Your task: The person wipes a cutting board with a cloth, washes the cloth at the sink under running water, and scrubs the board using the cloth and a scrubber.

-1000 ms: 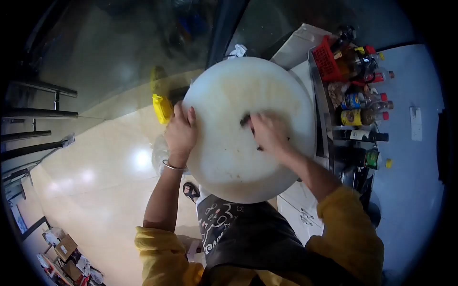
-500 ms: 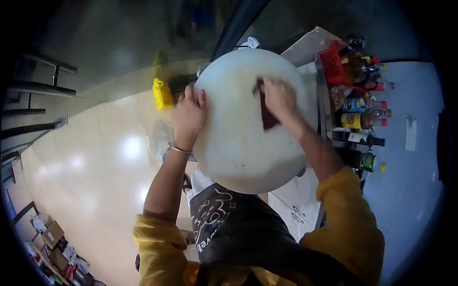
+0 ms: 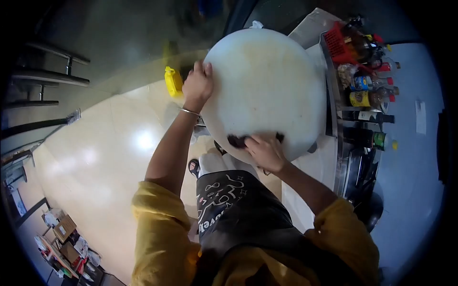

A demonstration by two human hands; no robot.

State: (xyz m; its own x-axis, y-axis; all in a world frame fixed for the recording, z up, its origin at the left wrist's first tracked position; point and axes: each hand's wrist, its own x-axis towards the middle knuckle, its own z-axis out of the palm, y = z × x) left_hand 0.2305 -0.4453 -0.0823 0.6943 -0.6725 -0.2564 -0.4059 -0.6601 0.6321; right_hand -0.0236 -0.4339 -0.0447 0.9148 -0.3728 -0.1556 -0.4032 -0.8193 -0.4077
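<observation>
A large round white board, seemingly a cutting board, is tilted in front of my body. My left hand grips its left rim, with the fingertips beyond the edge partly hidden. Bunched under my right hand is a dark maroon cloth, pressed on the lower part of the board close to the edge nearest me. The fingers are closed over it, and a dark end sticks out on the right. A few small marks show on the board's surface.
To the right, a metal counter bears several sauce bottles and a red basket. A yellow bottle stands left of the board. Metal bar handles are at far left, and boxes lie at lower left.
My right hand has moved the cloth from the board's upper middle down to its near edge. The left hand stays on the rim. The view has shifted slightly.
</observation>
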